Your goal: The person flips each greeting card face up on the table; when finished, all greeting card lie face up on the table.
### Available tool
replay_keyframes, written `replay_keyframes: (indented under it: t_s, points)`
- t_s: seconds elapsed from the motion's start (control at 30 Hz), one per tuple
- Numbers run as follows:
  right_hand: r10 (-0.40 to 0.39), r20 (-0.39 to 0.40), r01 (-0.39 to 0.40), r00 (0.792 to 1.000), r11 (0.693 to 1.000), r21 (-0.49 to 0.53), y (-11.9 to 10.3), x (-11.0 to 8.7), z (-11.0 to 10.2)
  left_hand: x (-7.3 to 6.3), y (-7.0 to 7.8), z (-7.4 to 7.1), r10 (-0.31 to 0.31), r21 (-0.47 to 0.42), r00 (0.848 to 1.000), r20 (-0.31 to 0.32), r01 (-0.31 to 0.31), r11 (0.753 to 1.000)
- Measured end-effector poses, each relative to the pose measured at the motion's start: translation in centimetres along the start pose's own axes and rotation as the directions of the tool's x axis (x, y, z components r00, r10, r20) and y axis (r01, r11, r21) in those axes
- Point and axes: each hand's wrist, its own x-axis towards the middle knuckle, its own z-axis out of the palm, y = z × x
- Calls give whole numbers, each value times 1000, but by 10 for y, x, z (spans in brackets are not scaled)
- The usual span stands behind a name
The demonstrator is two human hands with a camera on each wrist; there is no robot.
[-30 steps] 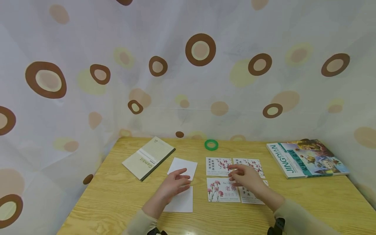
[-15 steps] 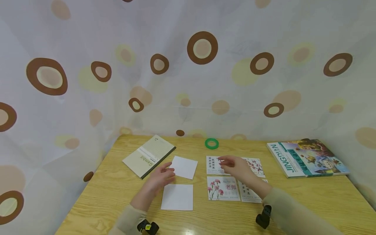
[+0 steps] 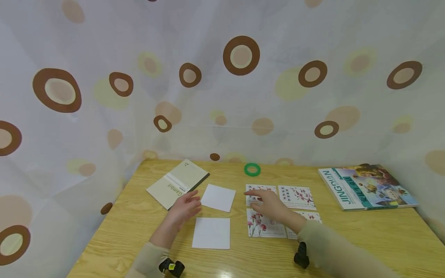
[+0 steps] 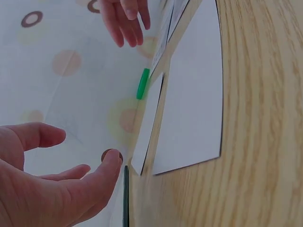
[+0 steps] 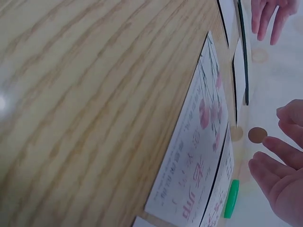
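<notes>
My left hand [image 3: 184,210] hovers above the table beside two white cards, its fingers relaxed and holding nothing. The upper white card [image 3: 218,197] lies slightly turned; the lower white card [image 3: 211,233] lies nearer the front. Over the printed cards is my right hand [image 3: 269,204], fingers loosely bent with nothing in them. It partly covers the upper left blossom card [image 3: 251,189] and the carnation card [image 3: 257,227]. To its right lie another blossom card [image 3: 297,197] and a lower right card [image 3: 311,217], partly behind the wrist. In the left wrist view, the thumb and fingers [image 4: 106,175] stand apart.
A beige notebook [image 3: 174,183] marked Gambit lies at the back left. The green tape roll [image 3: 252,169] sits behind the cards. At the right lies a thick book [image 3: 368,187] with a colourful cover. A patterned curtain [image 3: 208,96] encloses the wooden table [image 3: 264,258].
My left hand has drawn back leftward, off the white cards. The right hand has moved left across the printed cards, uncovering the upper right one. The cards have stayed in place.
</notes>
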Motion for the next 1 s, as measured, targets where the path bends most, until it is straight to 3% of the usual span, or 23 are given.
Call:
replay_keyframes:
  t_s: [0.2, 0.5, 1.0]
  points:
    - [-48, 36, 50, 998, 996, -75, -8, 6, 8, 3, -2, -3, -17, 8, 1000, -11, 17, 1000]
    - [-60, 197, 75, 979, 994, -73, -13, 16, 18, 5, -3, -2, -40, 36, 999, -16, 41, 999]
    - [-86, 293, 165, 952, 952, -258, -22, 29, 29, 9, -2, -3, -50, 48, 999, -17, 51, 998]
